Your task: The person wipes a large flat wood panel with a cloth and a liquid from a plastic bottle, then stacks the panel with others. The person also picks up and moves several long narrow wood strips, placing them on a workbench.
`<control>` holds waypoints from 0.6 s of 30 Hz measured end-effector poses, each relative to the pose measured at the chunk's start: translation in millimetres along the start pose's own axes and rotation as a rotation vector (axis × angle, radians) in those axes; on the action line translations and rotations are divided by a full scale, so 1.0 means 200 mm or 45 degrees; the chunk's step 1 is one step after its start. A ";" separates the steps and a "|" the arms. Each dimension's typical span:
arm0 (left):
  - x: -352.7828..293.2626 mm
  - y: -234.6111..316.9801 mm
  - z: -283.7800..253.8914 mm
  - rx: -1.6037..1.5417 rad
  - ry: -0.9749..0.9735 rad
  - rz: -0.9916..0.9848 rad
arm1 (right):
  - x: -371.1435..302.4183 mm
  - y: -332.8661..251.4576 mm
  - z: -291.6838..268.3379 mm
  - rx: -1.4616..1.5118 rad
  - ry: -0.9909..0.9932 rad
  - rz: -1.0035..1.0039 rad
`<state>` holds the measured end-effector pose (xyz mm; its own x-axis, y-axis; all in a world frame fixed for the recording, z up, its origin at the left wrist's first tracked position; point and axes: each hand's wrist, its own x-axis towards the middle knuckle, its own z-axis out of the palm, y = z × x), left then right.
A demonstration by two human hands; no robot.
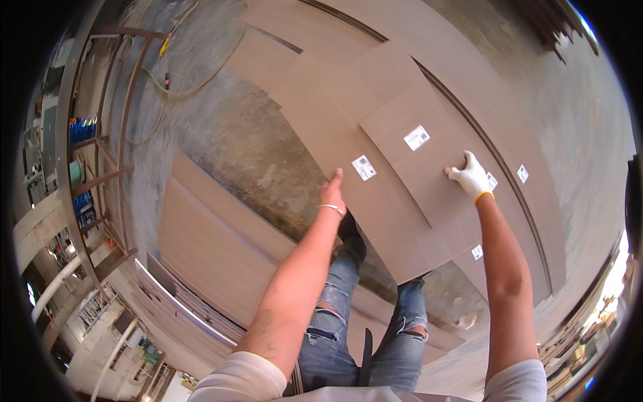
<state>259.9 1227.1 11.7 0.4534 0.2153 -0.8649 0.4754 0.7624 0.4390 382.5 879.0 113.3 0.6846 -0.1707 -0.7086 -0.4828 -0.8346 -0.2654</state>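
My left hand point(333, 194) is bare with a bracelet at the wrist. It is closed on the near left edge of a long brown board point(321, 134); the thumb lies along the top and the other fingers are hidden by the edge. A smaller brown panel point(408, 174) with a white label point(416, 138) lies over that board. My right hand point(471, 177), in a white glove with a yellow cuff and bare fingertips, is over the panel's right part, thumb and fingers apart. Whether it presses on the surface I cannot tell.
More labelled brown boards point(536, 221) lie stacked to the right and beyond. Another stack point(207, 214) is on the floor at left, close to my legs point(335, 315). A hose point(194, 90) curls on the concrete floor, beside a rusty metal frame point(100, 187) at far left.
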 end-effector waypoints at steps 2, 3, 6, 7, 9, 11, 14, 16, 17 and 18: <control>0.03 0.01 -0.05 -0.082 0.146 -0.021 | 0.12 -0.01 0.00 -0.013 -0.151 0.029; 0.00 0.00 0.04 -0.120 0.086 -0.021 | 0.22 0.15 -0.04 0.057 -0.217 0.094; -0.33 0.03 -0.07 -0.298 0.094 -0.180 | -0.17 -0.10 -0.16 0.565 -0.174 0.118; -0.44 0.04 -0.06 -0.354 0.057 -0.261 | -0.29 -0.15 -0.27 0.547 -0.177 0.058; -0.70 0.09 -0.08 -0.453 0.019 -0.408 | -0.52 -0.30 -0.47 0.342 -0.100 0.056; -0.98 0.16 -0.17 -0.633 -0.139 -0.629 | -0.71 -0.44 -0.67 -0.093 0.045 -0.231; -1.46 0.47 -0.09 -0.735 -0.401 -0.793 | -1.06 -0.83 -1.07 -0.139 0.010 -0.238; -1.74 0.69 -0.14 -0.705 -0.546 -0.925 | -1.18 -1.00 -1.22 -0.243 0.056 -0.353; -1.82 0.74 -0.19 -0.666 -0.613 -0.826 | -1.26 -1.15 -1.27 -0.230 0.023 -0.391; -1.85 0.83 -0.21 -0.614 -0.690 -0.734 | -1.31 -1.37 -1.31 -0.280 0.019 -0.455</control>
<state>139.7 1299.3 393.5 0.5928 -0.4983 -0.6327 0.4268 0.8606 -0.2779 478.3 1014.3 542.6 0.7963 0.1441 -0.5874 -0.0861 -0.9344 -0.3458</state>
